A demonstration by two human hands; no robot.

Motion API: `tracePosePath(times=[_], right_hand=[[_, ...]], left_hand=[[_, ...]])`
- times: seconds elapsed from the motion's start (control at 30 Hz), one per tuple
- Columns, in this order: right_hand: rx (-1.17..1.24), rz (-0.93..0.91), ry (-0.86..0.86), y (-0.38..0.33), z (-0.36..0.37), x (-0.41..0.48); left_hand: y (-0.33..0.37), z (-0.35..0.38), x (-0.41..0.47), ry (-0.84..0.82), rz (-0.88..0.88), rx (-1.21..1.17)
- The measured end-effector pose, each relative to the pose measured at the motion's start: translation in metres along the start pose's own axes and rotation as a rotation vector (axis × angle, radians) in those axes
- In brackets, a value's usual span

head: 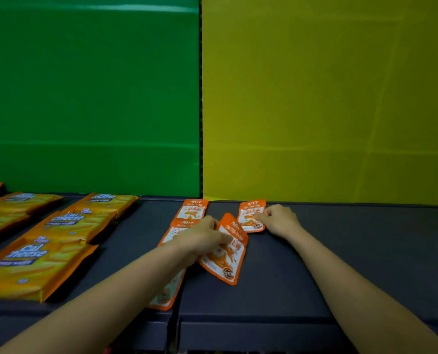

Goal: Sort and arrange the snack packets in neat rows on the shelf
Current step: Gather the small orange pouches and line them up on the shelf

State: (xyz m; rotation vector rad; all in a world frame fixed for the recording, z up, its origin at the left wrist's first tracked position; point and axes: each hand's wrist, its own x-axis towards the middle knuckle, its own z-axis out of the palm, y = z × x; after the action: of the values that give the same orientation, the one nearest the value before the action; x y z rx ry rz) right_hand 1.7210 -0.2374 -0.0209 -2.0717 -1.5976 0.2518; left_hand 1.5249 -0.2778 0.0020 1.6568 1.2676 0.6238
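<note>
Small orange-and-white snack packets lie on a dark shelf (340, 251). My left hand (202, 236) grips one tilted packet (225, 259) by its upper left edge. My right hand (280, 219) pinches the right side of a small packet (249, 218) lying flat near the back of the shelf. A column of similar packets runs toward me: one at the back (192, 209), one behind my left hand (174, 232), and one partly hidden under my left forearm (166, 295).
Large orange Cal Cheese wafer packs (41, 267) lie in rows on the left part of the shelf. A green panel (90, 98) and a yellow panel (327, 98) form the back wall. A seam (175, 315) splits the shelf surface near the packet column.
</note>
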Motion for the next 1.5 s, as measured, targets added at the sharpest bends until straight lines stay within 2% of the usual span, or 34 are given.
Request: tracePosePath(times=[0.23, 0.37, 0.8, 0.93, 1.0, 1.07, 1.27, 1.5], right_hand=[[-0.195, -0.083, -0.040, -0.003, 0.006, 0.020], [-0.208, -0.104, -0.086, 0.000, 0.005, 0.029], [-0.286, -0.170, -0.055, 0.003, 0.008, 0.032], [-0.242, -0.165, 0.011, 0.003, 0.005, 0.024], [-0.206, -0.177, 0.090, 0.001, -0.001, 0.018], [-0.131, -0.207, 0.146, -0.004, -0.010, 0.010], [0.022, -0.454, 0.135, -0.046, -0.024, -0.028], [0.144, -0.841, 0.033, -0.128, -0.002, -0.114]], left_hand=[[0.004, 0.016, 0.002, 0.105, 0.085, 0.535], [0.008, 0.029, 0.010, 0.141, 0.093, 0.714], [0.015, 0.048, 0.027, 0.226, 0.134, 0.936], [0.014, 0.044, 0.024, 0.261, 0.136, 0.932], [0.014, 0.034, 0.018, 0.311, 0.173, 0.915], [0.011, 0.018, 0.007, 0.434, 0.249, 0.919], [-0.028, -0.055, -0.058, 0.748, 0.399, 0.859], [-0.108, -0.132, -0.173, 0.971, 0.179, 0.816]])
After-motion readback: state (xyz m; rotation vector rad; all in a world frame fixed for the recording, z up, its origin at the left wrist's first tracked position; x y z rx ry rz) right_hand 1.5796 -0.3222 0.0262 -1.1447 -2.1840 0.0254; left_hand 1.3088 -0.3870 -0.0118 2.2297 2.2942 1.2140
